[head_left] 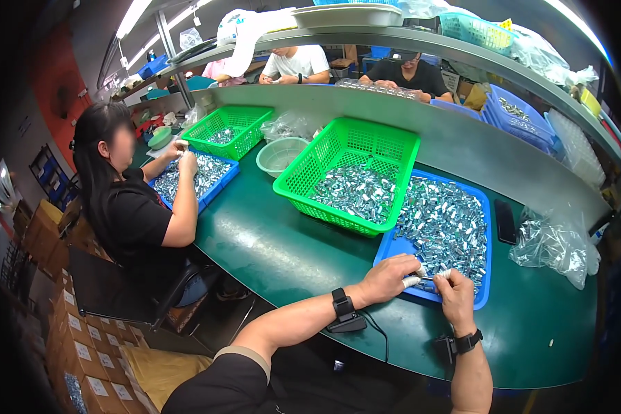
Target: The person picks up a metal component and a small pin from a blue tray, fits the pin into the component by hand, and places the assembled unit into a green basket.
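Observation:
My left hand (391, 277) and my right hand (455, 291) meet over the near edge of a blue tray (488, 259). White coverings wrap some of the fingertips. Pinched between the two hands is a small dark-and-silver metal piece (427, 279), its exact kind too small to tell. Loose in the tray lie many short, shiny cylindrical metal parts (440, 219). Partly over the tray's left side stands a green perforated basket (291, 190), holding more of the same parts.
A pale round bowl (281, 156) and a second green basket (250, 138) stand further left. There a co-worker (134, 186) works at another blue tray (210, 194). To the right lie a black phone (505, 221) and a clear plastic bag (552, 241). A metal partition (455, 141) runs behind.

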`<state>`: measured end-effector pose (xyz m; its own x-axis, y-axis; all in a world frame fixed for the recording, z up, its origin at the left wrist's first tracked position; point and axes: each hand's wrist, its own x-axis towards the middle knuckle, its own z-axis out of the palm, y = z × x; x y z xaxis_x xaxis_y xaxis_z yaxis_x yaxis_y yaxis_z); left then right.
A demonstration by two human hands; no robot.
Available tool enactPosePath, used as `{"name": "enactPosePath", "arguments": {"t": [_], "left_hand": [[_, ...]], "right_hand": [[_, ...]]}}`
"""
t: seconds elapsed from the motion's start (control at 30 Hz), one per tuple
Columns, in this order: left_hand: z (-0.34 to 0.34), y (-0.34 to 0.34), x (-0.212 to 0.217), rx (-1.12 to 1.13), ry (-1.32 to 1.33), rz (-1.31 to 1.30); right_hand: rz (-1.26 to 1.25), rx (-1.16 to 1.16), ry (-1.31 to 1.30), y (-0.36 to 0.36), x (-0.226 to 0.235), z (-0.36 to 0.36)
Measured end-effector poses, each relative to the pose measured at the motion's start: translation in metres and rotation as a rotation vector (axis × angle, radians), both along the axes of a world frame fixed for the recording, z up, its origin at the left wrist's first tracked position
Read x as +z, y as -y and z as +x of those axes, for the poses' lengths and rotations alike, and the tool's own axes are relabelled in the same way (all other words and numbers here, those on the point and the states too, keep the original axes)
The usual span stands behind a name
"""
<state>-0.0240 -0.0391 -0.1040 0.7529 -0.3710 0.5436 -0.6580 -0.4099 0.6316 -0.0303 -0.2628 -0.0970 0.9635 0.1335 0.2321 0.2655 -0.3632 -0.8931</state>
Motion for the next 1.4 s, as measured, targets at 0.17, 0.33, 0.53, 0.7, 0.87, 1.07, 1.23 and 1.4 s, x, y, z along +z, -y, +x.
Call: {"name": "enactPosePath", "arguments": {"t": [0.17, 0.33, 0.53, 0.7, 0.87, 1.07, 1.23, 1.4], "left_hand": [[-0.001, 0.0, 0.002, -0.004, 0.019, 0.009], [0.0, 0.002, 0.002, 0.006, 0.023, -0.003], [0.002, 0.002, 0.0, 0.02, 0.008, 0.0], [-0.006, 0.001, 0.0, 0.043, 0.033, 0.021], [-0.014, -0.012, 0.03, 0.094, 0.208, 0.085], [0.028, -0.075, 0.106, 0.519, 0.503, 0.329], [0.037, -0.029, 0.08, 0.329, 0.504, 0.29], [0.054, 0.013, 0.017, 0.215, 0.267, 0.603]], "right_hand": [[-0.162, -0.039, -0.012, -0.002, 0.005, 0.0], [-0.037, -0.003, -0.03, 0.0, 0.001, 0.0], [-0.028, 0.021, 0.037, 0.0, 0.005, 0.001], [-0.025, 0.015, 0.009, 0.001, 0.002, -0.003], [0.149, -0.042, -0.021, 0.006, -0.002, -0.005], [0.122, -0.074, 0.063, 0.004, 0.005, 0.009], [0.29, -0.127, 0.038, 0.007, -0.001, 0.015], [0.323, -0.105, 0.042, 0.007, 0.003, 0.007]]}}
